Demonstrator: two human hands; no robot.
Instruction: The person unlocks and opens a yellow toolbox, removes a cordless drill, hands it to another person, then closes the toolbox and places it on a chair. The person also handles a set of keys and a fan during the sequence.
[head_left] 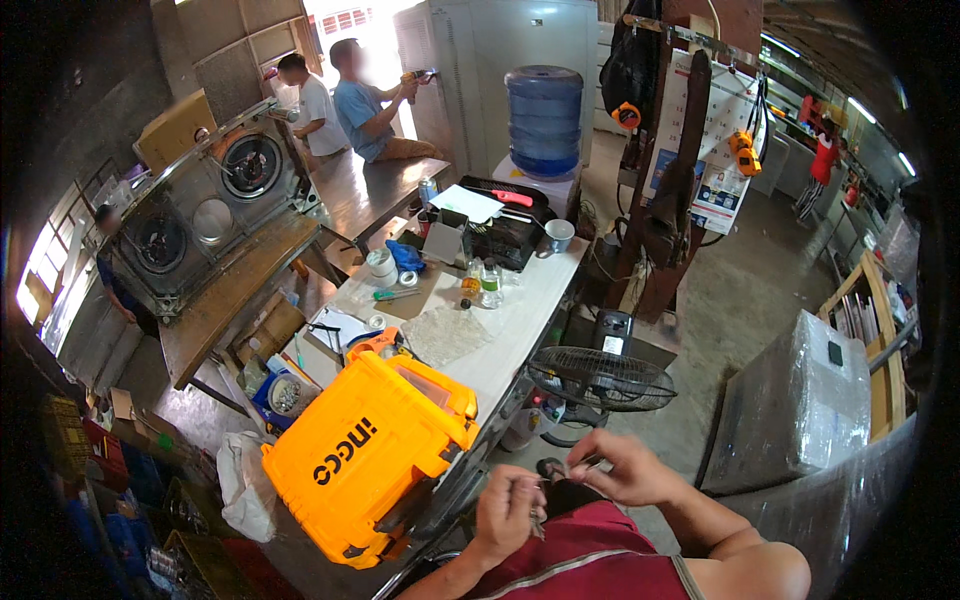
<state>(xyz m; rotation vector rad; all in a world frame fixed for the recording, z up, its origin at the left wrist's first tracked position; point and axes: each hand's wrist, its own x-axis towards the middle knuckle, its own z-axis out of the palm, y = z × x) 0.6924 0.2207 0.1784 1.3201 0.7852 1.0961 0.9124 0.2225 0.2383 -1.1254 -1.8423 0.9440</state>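
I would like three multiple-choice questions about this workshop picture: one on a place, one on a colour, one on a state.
1. Where does the orange tool case lie?
A. on the floor
B. at the near end of the white table
C. on the water bottle

2. What colour is the water bottle?
A. blue
B. green
C. red

3. How is the tool case?
A. closed
B. lid wide open
C. broken in two

Answers: 1 B, it rests on the table end nearest the hands; 2 A, the bottle is blue; 3 A, its lid is down.

Both hands [570, 490] pinch maybe small screws [580, 466]
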